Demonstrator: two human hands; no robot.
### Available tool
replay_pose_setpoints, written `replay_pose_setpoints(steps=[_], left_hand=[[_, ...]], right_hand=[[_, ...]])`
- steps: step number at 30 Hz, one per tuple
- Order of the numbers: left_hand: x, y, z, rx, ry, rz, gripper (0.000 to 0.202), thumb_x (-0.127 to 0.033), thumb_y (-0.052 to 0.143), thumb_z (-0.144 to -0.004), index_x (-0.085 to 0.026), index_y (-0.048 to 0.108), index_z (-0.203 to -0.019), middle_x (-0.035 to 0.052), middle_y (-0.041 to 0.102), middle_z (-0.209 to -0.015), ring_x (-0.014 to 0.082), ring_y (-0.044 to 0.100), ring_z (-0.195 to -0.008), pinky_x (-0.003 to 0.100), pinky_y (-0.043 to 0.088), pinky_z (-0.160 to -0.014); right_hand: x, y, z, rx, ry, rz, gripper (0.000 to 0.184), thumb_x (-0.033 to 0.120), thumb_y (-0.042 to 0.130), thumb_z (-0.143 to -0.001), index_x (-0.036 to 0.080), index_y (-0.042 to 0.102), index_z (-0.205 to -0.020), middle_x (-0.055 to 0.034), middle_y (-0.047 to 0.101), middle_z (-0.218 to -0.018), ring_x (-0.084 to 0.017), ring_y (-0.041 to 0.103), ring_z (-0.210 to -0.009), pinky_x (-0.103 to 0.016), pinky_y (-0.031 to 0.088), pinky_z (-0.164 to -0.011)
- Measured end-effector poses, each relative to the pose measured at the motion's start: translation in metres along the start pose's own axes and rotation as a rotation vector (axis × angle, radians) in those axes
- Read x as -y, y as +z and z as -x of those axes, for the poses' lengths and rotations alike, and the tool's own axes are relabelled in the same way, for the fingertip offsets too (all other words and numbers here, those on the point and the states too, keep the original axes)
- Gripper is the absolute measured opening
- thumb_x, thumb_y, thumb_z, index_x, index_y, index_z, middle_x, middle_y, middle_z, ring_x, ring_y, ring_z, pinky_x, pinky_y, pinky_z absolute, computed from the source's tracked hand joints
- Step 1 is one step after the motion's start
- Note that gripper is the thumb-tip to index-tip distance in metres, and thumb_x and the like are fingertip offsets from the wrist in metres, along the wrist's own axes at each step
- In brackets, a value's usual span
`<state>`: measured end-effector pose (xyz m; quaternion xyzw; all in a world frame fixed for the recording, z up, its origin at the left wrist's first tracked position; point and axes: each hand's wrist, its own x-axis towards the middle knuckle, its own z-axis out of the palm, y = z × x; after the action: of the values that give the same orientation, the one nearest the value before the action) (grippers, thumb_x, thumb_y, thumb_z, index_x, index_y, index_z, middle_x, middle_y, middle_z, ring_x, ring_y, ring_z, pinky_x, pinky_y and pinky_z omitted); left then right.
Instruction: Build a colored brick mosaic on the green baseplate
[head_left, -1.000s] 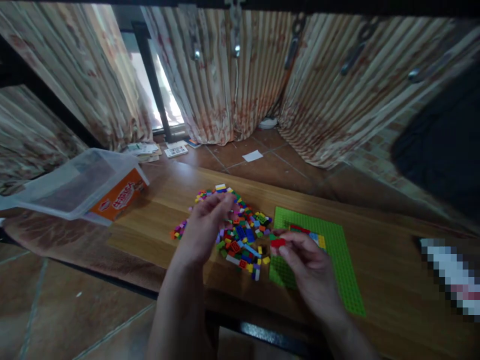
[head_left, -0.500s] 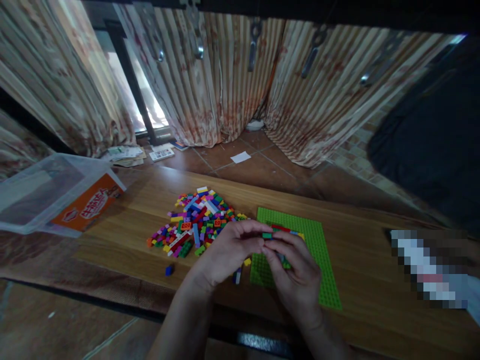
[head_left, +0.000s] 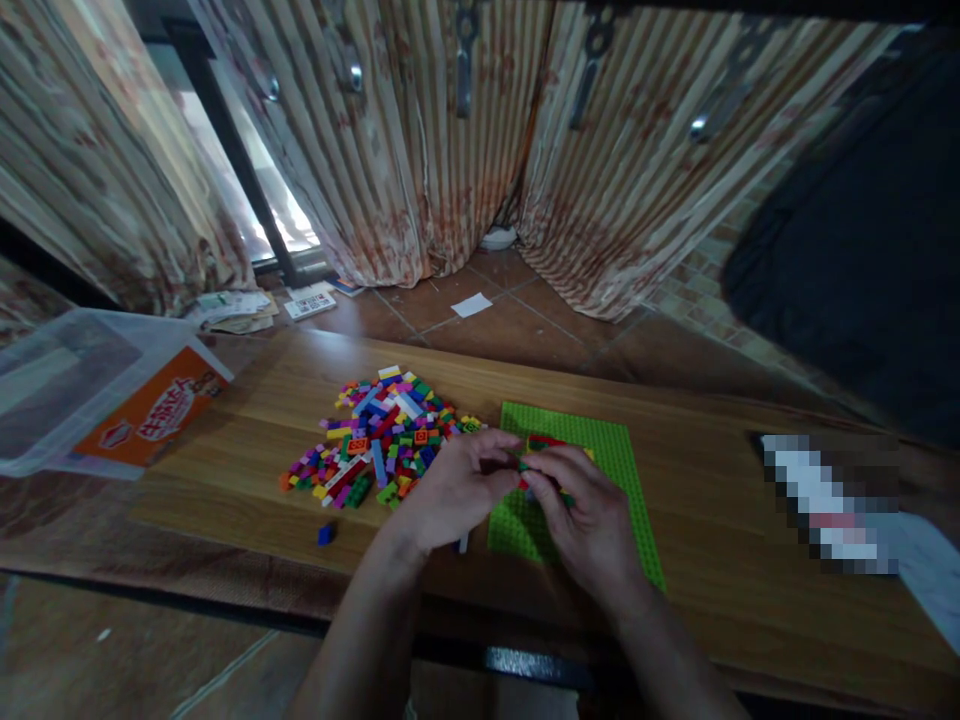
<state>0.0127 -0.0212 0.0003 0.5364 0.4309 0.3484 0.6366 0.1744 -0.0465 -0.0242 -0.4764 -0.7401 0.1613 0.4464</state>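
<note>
We're likely fitting small bricks (head_left: 523,483) over the green board (head_left: 525,535); our right hand (head_left: 589,505) pinches them; whether our left hand (head_left: 465,487) grips, we can't tell; a brick pile (head_left: 394,425) sits at 9 o'clock; next needs gentle pushing.

A red brick (head_left: 523,483) is held over the green baseplate (head_left: 517,532).

Since 1 second ago, the left hand (head_left: 459,492) has moved from over the brick pile (head_left: 379,465) to the left side of the green board (head_left: 615,450), meeting the right hand (head_left: 589,508).
</note>
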Motion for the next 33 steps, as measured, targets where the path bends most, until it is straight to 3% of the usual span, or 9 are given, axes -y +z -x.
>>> replay_pose_setpoints(steps=[6, 11, 13, 15, 19, 23, 29, 33], left_hand=[[-0.004, 0.009, -0.002, -0.039, -0.018, -0.02, 0.017, -0.015, 0.057, -0.071, -0.013, 0.071, -0.081, -0.0027, 0.061, -0.067, 0.0077, 0.048, -0.058, 0.019, 0.035, -0.056], [-0.003, 0.001, -0.003, -0.132, -0.01, -0.044, 0.025, -0.02, 0.056, -0.072, -0.014, 0.073, -0.09, -0.0021, 0.062, -0.067, 0.0083, 0.046, -0.057, 0.02, 0.034, -0.054], [-0.001, -0.01, -0.002, -0.198, 0.008, -0.139, 0.027, -0.021, 0.055, -0.073, -0.014, 0.072, -0.092, -0.0008, 0.064, -0.07, 0.0099, 0.049, -0.06, 0.02, 0.036, -0.056], [0.001, -0.022, 0.0, -0.227, -0.002, -0.31, 0.027, -0.02, 0.052, -0.074, -0.015, 0.073, -0.091, -0.0003, 0.065, -0.072, 0.011, 0.051, -0.06, 0.021, 0.037, -0.056], [0.006, -0.038, 0.007, -0.232, -0.048, -0.659, 0.028, -0.02, 0.046, -0.078, -0.016, 0.073, -0.084, -0.0009, 0.063, -0.064, 0.012, 0.051, -0.056, 0.022, 0.036, -0.054], [0.007, -0.042, 0.011, -0.218, -0.052, -0.766, 0.03, -0.022, 0.043, -0.08, -0.018, 0.073, -0.086, -0.0011, 0.065, -0.063, 0.0125, 0.052, -0.053, 0.022, 0.037, -0.052], [0.005, -0.041, 0.011, -0.228, -0.035, -0.823, 0.029, -0.022, 0.045, -0.082, -0.019, 0.074, -0.088, 0.0011, 0.071, -0.074, 0.0148, 0.061, -0.063, 0.023, 0.043, -0.061], [0.004, -0.041, 0.01, -0.243, -0.025, -0.852, 0.027, -0.023, 0.048, -0.082, -0.019, 0.074, -0.089, 0.0019, 0.072, -0.077, 0.0162, 0.063, -0.067, 0.024, 0.045, -0.065]], right_hand=[[0.011, 0.007, 0.001, -0.186, 0.187, -0.211, 0.01, 0.023, 0.061, -0.087, 0.025, 0.071, -0.089, -0.0009, 0.067, -0.089, -0.014, 0.062, -0.085, -0.027, 0.049, -0.075], [-0.01, -0.002, -0.006, -0.36, 0.528, -0.582, 0.013, 0.033, 0.07, -0.078, 0.024, 0.072, -0.087, 0.0028, 0.064, -0.068, -0.011, 0.057, -0.062, -0.027, 0.047, -0.063], [-0.024, -0.011, -0.009, -0.427, 0.602, -0.585, 0.018, 0.035, 0.073, -0.074, 0.021, 0.072, -0.085, 0.0032, 0.062, -0.063, -0.011, 0.054, -0.057, -0.027, 0.045, -0.061], [-0.035, -0.019, -0.011, -0.399, 0.646, -0.442, 0.021, 0.036, 0.072, -0.072, 0.019, 0.072, -0.084, 0.0034, 0.06, -0.058, -0.012, 0.053, -0.055, -0.027, 0.044, -0.058], [-0.044, -0.027, -0.009, -0.212, 0.585, -0.092, 0.022, 0.038, 0.066, -0.076, 0.019, 0.073, -0.085, -0.0029, 0.07, -0.076, -0.018, 0.062, -0.069, -0.032, 0.048, -0.068], [-0.045, -0.025, -0.007, -0.058, 0.449, 0.077, 0.022, 0.038, 0.059, -0.081, 0.02, 0.073, -0.085, -0.0049, 0.072, -0.087, -0.021, 0.064, -0.079, -0.036, 0.048, -0.076], [-0.046, -0.022, -0.01, -0.014, 0.385, 0.183, 0.025, 0.037, 0.054, -0.084, 0.021, 0.072, -0.082, -0.0043, 0.068, -0.084, -0.018, 0.062, -0.074, -0.033, 0.048, -0.07], [-0.051, -0.019, -0.012, 0.01, 0.346, 0.211, 0.024, 0.036, 0.055, -0.085, 0.021, 0.073, -0.081, -0.0045, 0.067, -0.085, -0.019, 0.061, -0.079, -0.035, 0.047, -0.075]])
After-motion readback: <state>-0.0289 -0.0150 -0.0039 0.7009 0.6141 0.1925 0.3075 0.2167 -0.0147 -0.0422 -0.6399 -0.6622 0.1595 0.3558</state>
